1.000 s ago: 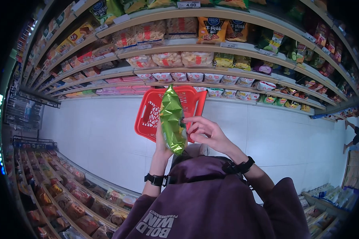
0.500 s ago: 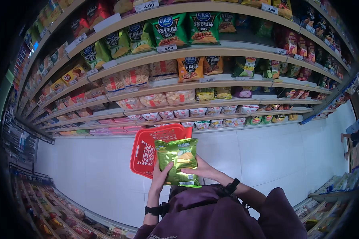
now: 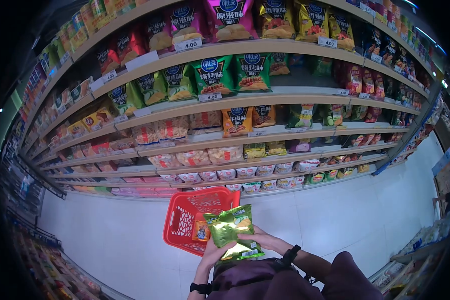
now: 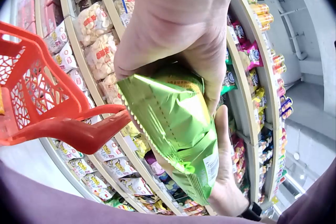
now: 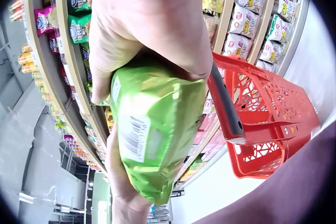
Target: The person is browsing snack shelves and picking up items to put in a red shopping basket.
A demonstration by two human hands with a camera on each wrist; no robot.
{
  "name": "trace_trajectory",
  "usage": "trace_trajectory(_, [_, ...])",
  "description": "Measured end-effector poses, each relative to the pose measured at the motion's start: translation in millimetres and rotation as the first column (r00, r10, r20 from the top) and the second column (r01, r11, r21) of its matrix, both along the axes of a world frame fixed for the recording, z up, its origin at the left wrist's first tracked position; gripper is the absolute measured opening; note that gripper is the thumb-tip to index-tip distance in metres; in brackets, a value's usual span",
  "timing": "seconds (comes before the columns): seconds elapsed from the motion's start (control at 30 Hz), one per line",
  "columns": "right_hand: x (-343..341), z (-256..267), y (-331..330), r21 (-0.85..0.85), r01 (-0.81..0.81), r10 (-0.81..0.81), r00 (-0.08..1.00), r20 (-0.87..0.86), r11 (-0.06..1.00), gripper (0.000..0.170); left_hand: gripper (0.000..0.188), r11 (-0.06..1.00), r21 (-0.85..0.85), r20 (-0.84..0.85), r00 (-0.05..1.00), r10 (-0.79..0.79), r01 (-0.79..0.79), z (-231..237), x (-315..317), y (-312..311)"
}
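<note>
A green potato chip bag [image 3: 230, 231] is held by both hands at the near right side of a red shopping basket [image 3: 171, 237], and in the head view one part of this basket is covered by it. The bag's left side is gripped by the left hand [image 3: 216, 251] and its right side by the right hand [image 3: 259, 239]. In both hands the fingers are parted only by the thickness of the bag, with the thumb laid on its printed front. The other fingers are mostly hidden behind the bag, so their exact placing cannot be told. Inside the basket an orange snack packet [image 3: 201, 231] is seen, and its right part is covered. Beyond the basket, filled shelves [image 3: 260, 97] are placed. On the bag, the small print is made hard to read by glare. In the left wrist view, the basket is cut off by the picture edge.
</note>
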State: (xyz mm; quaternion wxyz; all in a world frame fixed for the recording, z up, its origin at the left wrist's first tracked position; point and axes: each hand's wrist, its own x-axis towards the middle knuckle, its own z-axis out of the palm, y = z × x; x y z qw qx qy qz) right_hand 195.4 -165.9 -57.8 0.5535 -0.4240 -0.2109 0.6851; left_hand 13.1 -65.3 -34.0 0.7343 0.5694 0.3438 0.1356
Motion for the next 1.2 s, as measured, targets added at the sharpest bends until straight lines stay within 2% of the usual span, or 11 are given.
trace_trajectory(0.2, [0.4,-10.2,13.6,0.013,0.077,-0.078,0.973,0.219,0.997,0.043,0.054,0.986,0.156,-0.001,0.998,0.056,-0.056,11.3,9.3,-1.7])
trace_trajectory(0.33, [-0.8,0.5,16.6,0.038,0.077,-0.082,0.979,0.188,0.996,0.044,0.060,0.984,0.070,0.069,0.985,0.156,-0.161,5.6,7.7,-2.8])
trace_trajectory(0.57, [5.8,-7.7,14.6,0.062,0.041,-0.053,0.980,0.192,0.997,0.061,0.057,0.993,0.070,0.009,0.995,0.098,-0.099,5.7,3.0,2.0])
trace_trajectory(0.67, [11.0,-5.9,18.3,-0.022,0.035,-0.014,0.793,0.610,0.999,0.066,0.055,0.964,0.211,0.022,0.987,0.160,-0.161,-12.1,3.4,7.9])
trace_trajectory(0.73, [12.3,10.6,19.5,0.080,0.055,-0.096,0.682,0.725,0.995,0.070,0.057,0.908,0.375,0.016,0.981,0.193,-0.185,-10.7,2.8,13.6])
trace_trajectory(0.87, [12.9,61.1,19.4,0.202,-0.009,-0.156,0.601,0.784,0.979,0.080,0.068,0.782,0.535,-0.032,0.918,0.396,-0.319,11.5,5.8,26.0])
trace_trajectory(0.9, [12.6,68.0,20.0,0.174,-0.116,-0.060,0.642,0.765,0.978,0.086,0.067,0.746,0.561,0.028,0.909,0.415,-0.358,16.5,8.5,29.2])
trace_trajectory(1.0, [-10.3,66.4,19.0,0.382,-0.199,-0.245,0.492,0.836,0.902,0.087,0.066,0.604,0.755,0.035,0.935,0.352,-0.256,40.6,11.9,21.5])
trace_trajectory(1.03, [-14.0,66.3,17.3,0.327,-0.172,-0.206,0.493,0.845,0.929,0.094,0.063,0.567,0.771,0.116,0.939,0.323,-0.290,40.5,12.9,17.8])
trace_trajectory(1.13, [-10.3,65.4,18.7,0.315,-0.054,-0.168,0.754,0.635,0.948,0.105,0.063,0.509,0.845,0.103,0.984,0.147,-0.164,48.3,8.5,12.5])
trace_trajectory(1.2, [-3.2,72.5,17.3,0.257,-0.003,-0.156,0.786,0.598,0.966,0.102,0.050,0.529,0.840,0.080,0.992,0.102,-0.122,57.5,6.4,1.6])
